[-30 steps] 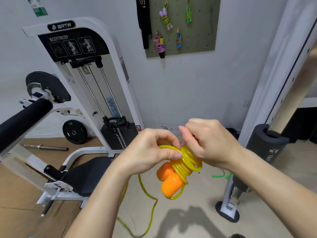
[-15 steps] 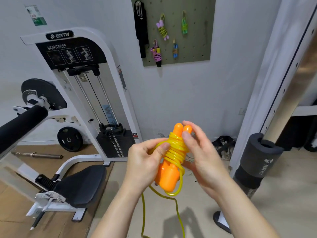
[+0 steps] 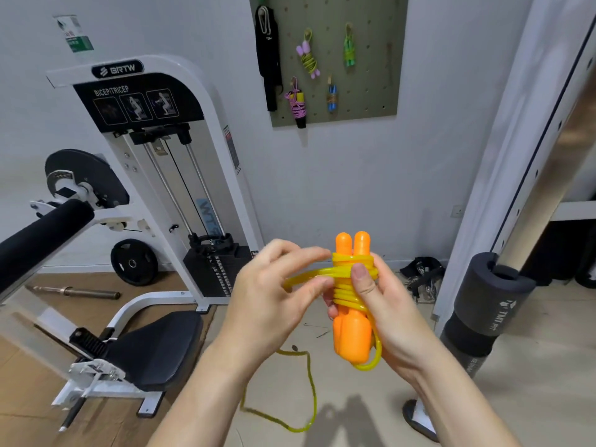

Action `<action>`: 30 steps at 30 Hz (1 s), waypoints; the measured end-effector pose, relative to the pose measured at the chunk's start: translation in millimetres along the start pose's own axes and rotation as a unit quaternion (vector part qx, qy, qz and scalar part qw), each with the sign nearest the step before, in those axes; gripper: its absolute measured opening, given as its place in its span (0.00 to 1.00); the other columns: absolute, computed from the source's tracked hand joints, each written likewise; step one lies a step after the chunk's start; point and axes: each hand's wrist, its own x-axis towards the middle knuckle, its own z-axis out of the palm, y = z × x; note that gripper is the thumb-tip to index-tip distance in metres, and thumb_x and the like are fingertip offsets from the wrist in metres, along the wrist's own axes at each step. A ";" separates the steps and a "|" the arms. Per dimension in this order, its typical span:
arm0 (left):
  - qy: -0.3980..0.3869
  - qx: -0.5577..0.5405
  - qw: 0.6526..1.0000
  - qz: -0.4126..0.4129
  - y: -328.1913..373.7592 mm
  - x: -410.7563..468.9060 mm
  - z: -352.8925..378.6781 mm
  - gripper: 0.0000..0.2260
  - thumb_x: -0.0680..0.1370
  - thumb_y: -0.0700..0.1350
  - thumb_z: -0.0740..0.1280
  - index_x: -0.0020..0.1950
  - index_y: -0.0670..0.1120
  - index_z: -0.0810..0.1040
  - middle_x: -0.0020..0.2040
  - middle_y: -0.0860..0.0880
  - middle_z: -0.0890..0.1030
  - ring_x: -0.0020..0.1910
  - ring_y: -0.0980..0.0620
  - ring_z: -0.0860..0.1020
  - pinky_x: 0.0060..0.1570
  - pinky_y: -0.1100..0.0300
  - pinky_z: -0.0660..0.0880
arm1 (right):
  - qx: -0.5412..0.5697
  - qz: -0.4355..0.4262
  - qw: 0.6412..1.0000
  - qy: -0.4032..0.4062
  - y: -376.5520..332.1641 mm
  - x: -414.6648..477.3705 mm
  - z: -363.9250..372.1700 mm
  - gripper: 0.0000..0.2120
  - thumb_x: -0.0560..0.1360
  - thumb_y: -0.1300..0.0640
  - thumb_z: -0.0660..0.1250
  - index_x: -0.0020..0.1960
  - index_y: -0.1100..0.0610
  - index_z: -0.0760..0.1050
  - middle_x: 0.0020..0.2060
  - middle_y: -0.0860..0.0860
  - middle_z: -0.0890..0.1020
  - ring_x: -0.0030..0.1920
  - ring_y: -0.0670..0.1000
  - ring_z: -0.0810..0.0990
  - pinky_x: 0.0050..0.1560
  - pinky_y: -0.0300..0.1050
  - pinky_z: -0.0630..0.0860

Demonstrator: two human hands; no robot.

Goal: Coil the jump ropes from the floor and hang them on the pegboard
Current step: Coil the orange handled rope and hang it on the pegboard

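Head camera entry. The right hand (image 3: 396, 314) was wrapped around the two orange handles (image 3: 351, 337), which stood upright and side by side with their rounded tips up. Its thumb (image 3: 362, 279) pressed flat over the wound turns of yellow cord (image 3: 346, 296), I judged to stop them slipping or springing loose. The left hand (image 3: 267, 301) pinched a strand of that cord between thumb and fingers just left of the handles, drawn out sideways, presumably so the next turn could be laid tight. Several turns bound the upper half of the handles, and one loop hung below their lower ends. The loose tail (image 3: 311, 401) ran down between my forearms to the floor and lay there in a slack curve, so I put the coil at mostly done but not finished. The pegboard (image 3: 371, 69) was on the wall ahead and above, well apart from the hands. Four coiled ropes hung on it: a purple-handled one (image 3: 309, 58), a green one (image 3: 349, 46), a pink and black one (image 3: 298, 104) and a blue one (image 3: 332, 96). A black strap (image 3: 267, 59) hung at its left edge. Bare holes showed on the board's right part, a likely place for this rope. Next move, as I judged it: wind on the tail and tuck the end with the thumb held down. Risk: the springy cord could unwind if either grip eased.
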 end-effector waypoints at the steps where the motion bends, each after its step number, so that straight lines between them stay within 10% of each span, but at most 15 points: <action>1: -0.010 0.048 0.997 0.059 0.1 -1.7 -0.4 0.13 0.74 0.52 0.72 0.58 0.56 0.79 0.45 0.53 0.75 0.38 0.54 0.76 0.33 0.58 0.74 | 0.013 0.008 1.000 -0.004 0.0 0.2 -2.5 0.29 0.70 0.39 0.70 0.60 0.59 0.71 0.42 0.60 0.80 0.37 0.58 0.77 0.39 0.50 0.77; 7: 0.063 0.201 0.957 0.198 -1.1 -7.4 7.5 0.08 0.78 0.43 0.69 0.55 0.52 0.78 0.38 0.49 0.77 0.31 0.48 0.74 0.23 0.54 0.71 | 0.013 0.013 1.000 0.001 0.7 4.1 -9.3 0.36 0.63 0.35 0.76 0.58 0.60 0.72 0.41 0.60 0.79 0.40 0.58 0.76 0.37 0.48 0.76; 12: -0.048 -0.006 0.999 -0.017 8.5 3.1 5.0 0.06 0.77 0.49 0.66 0.45 0.50 0.82 0.38 0.56 0.78 0.37 0.56 0.77 0.37 0.60 0.73 | -0.032 0.003 0.999 -0.042 -11.1 3.7 -13.7 0.37 0.64 0.35 0.75 0.58 0.62 0.73 0.40 0.60 0.80 0.37 0.57 0.77 0.37 0.48 0.76; 17: -0.172 -0.456 0.827 -0.280 4.4 12.2 -3.8 0.05 0.71 0.40 0.70 0.35 0.42 0.81 0.27 0.44 0.76 0.20 0.55 0.68 0.19 0.68 0.61 | 0.001 0.031 0.987 -0.155 -28.5 0.0 -10.5 0.31 0.68 0.42 0.75 0.60 0.63 0.73 0.43 0.63 0.80 0.39 0.58 0.78 0.39 0.49 0.77; 24: -0.199 -0.550 0.771 -0.253 -5.7 -4.4 5.1 0.30 0.63 0.61 0.77 0.53 0.40 0.76 0.30 0.46 0.79 0.35 0.42 0.70 0.26 0.58 0.54 | 0.123 0.062 0.958 -0.251 -43.2 -7.9 4.1 0.23 0.71 0.43 0.72 0.60 0.56 0.76 0.46 0.62 0.79 0.40 0.58 0.79 0.42 0.51 0.78; 30: -0.360 -0.611 0.692 -0.136 -4.1 -5.7 -6.3 0.14 0.75 0.55 0.68 0.48 0.44 0.81 0.33 0.50 0.82 0.33 0.48 0.83 0.38 0.51 0.75 | 0.140 0.123 0.909 -0.372 -30.0 -1.4 5.6 0.35 0.74 0.42 0.68 0.76 0.51 0.62 0.58 0.68 0.72 0.45 0.62 0.81 0.48 0.55 0.79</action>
